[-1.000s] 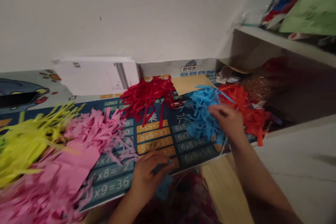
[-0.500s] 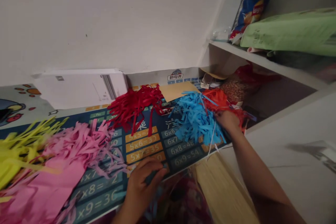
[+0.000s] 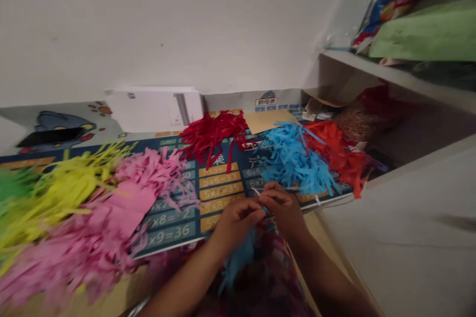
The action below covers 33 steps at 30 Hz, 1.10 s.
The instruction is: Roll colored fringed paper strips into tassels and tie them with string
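My left hand [image 3: 241, 218] pinches the top of a blue fringed paper strip bundle [image 3: 240, 257], which hangs below it over the desk's front edge. Touching it from the right, my right hand [image 3: 280, 208] has its fingers closed on a thin white string [image 3: 256, 191]. Beyond my hands lies a pile of blue paper fringe [image 3: 297, 158], with orange-red fringe [image 3: 336, 153] at its right. Red fringe [image 3: 217, 136] lies farther back, and pink fringe [image 3: 148, 173] is to the left.
Yellow fringe [image 3: 74, 183] and green fringe [image 3: 15, 185] lie at the far left, near a dark phone-like object [image 3: 52, 137]. A white box [image 3: 156, 109] leans on the wall. Shelves [image 3: 394, 72] with bags stand at the right.
My right hand has left the blue and orange-red piles and come to my left hand, bringing the string. The blue bundle shows more clearly. The view has shifted left.
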### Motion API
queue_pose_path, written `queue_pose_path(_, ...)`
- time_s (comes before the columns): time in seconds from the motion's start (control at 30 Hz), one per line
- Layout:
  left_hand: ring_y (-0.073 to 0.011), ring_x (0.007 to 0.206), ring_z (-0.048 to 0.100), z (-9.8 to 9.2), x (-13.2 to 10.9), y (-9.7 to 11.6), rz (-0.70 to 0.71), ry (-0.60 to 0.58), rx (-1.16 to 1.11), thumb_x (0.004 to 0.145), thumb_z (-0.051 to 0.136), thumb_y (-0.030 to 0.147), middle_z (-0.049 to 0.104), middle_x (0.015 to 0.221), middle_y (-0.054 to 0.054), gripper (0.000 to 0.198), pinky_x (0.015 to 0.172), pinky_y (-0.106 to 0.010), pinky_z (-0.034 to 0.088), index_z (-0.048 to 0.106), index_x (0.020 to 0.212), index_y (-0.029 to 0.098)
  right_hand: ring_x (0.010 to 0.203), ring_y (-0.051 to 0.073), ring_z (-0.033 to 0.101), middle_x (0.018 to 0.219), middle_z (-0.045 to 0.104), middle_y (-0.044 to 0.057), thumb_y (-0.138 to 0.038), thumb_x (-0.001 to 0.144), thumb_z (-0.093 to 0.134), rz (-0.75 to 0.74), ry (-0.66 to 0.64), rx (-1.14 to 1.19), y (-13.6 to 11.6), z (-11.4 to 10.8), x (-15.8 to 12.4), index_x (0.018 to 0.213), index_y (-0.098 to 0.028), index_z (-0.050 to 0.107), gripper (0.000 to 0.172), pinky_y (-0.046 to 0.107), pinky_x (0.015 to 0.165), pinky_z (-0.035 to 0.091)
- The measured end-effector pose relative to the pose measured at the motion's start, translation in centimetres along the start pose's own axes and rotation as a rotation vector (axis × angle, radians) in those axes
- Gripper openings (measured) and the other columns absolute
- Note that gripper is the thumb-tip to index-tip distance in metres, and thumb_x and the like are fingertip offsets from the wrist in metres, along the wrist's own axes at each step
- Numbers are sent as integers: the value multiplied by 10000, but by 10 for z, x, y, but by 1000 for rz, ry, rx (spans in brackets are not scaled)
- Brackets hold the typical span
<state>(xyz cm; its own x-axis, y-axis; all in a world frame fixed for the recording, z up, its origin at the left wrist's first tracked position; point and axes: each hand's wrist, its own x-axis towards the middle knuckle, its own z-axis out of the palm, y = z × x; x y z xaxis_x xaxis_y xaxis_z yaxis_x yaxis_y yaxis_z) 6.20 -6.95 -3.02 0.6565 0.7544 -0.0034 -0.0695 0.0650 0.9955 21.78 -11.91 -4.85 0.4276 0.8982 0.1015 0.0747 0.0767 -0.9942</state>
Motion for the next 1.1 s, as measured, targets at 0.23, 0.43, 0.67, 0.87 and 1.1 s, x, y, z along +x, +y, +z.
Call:
queue_pose_path(0.23, -101, 546, 534, -22, -21, -7, -140, 61, -73, 722, 783, 492, 634, 604, -8, 373, 550, -203, 419, 692, 682, 132, 714, 146, 645, 804, 691, 10, -441, 675, 840, 498, -132, 691, 3, 47, -8, 792, -200, 712, 297, 264, 645, 543)
queue_pose_path(0.43, -120, 558, 555, -51, -46, -11, -208, 12, 194, 799, 706, 404, 653, 601, -23, 308, 564, -210, 413, 701, 650, 135, 640, 86, 621, 683, 604, -75, -297, 723, 833, 387, -27, 877, 2, 12, 39, 750, -226, 631, 216, 301, 776, 595)
queue_pose_path(0.67, -144, 643, 593, -59, -57, -24, -206, -62, 482, 849, 617, 307, 708, 681, -27, 240, 618, -220, 395, 744, 715, 154, 510, 39, 468, 662, 515, -78, -222, 792, 753, 286, -45, 886, -9, -14, 73, 799, -213, 581, 173, 149, 512, 494)
queue_pose_path(0.87, -175, 755, 673, -74, -60, -13, -140, -78, 426, 855, 639, 279, 761, 803, -57, 195, 699, -241, 479, 759, 748, 170, 418, 43, 257, 540, 366, -92, -328, 747, 791, 134, 143, 597, -12, -16, 65, 707, -196, 566, 264, 147, 335, 215)
queue_pose_path(1.1, -162, 593, 666, -64, -49, -1, -179, 396, -302, 612, 885, 479, 709, 655, -32, 398, 642, -297, 568, 735, 764, 143, 638, 146, 591, 690, 658, -10, -357, 808, 731, -167, -59, -192, -12, 27, -1, 736, -222, 738, 153, 260, 588, 467)
